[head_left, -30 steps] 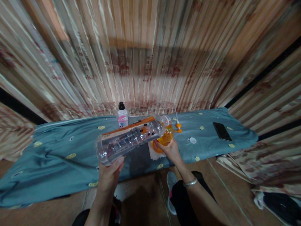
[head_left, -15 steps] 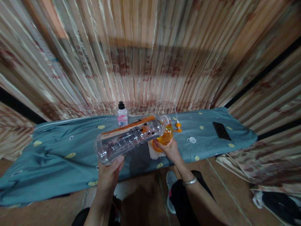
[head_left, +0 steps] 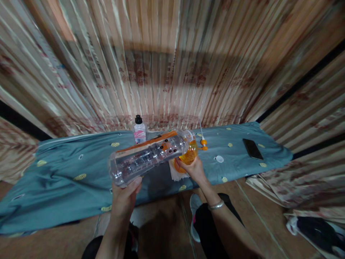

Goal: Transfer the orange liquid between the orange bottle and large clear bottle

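My left hand [head_left: 126, 192] is wrapped round the base end of a large clear bottle [head_left: 147, 156] with an orange label. The bottle lies tilted nearly level, its neck at the mouth of an orange bottle [head_left: 188, 153]. Fingers of my right hand [head_left: 192, 168] hold that orange bottle from the right side. Beneath it a white tissue [head_left: 176, 175] rests on the teal cloth. Just to the right lies an orange pump top [head_left: 203, 142] with a thin tube.
A small bottle with a black cap [head_left: 139, 130] stands at the back. On the teal cloth [head_left: 64, 180] a white round lid [head_left: 219, 159] lies right of the hands, and a black phone [head_left: 252, 149] farther right. A striped curtain [head_left: 161, 79] hangs behind.
The whole view has shifted slightly. Both hands keep their holds, and the two bottles remain neck to mouth.
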Demonstrator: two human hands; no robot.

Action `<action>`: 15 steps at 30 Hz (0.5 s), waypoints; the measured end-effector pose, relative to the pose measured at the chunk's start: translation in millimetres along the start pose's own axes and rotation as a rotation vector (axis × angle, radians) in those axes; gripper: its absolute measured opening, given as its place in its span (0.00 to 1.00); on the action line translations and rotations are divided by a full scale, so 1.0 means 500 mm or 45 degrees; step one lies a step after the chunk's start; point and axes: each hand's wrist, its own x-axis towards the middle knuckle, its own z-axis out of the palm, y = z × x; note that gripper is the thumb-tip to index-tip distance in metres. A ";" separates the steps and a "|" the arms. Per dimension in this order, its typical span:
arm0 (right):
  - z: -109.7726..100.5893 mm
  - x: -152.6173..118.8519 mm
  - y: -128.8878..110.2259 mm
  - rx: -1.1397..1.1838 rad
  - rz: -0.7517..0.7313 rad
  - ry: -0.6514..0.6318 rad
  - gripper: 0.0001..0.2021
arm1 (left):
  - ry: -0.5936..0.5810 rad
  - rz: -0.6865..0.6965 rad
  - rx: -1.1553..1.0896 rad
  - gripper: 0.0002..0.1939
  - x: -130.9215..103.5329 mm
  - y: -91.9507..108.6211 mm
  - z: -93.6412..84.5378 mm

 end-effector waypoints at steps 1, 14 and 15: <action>0.000 0.000 0.000 0.007 0.020 -0.001 0.30 | -0.002 0.001 0.006 0.28 0.000 -0.001 -0.001; -0.005 0.000 -0.019 0.017 0.117 0.002 0.32 | 0.046 -0.071 0.038 0.28 -0.003 0.016 0.014; -0.006 0.000 -0.019 0.020 0.110 0.001 0.32 | 0.046 -0.068 0.040 0.28 -0.003 0.015 0.014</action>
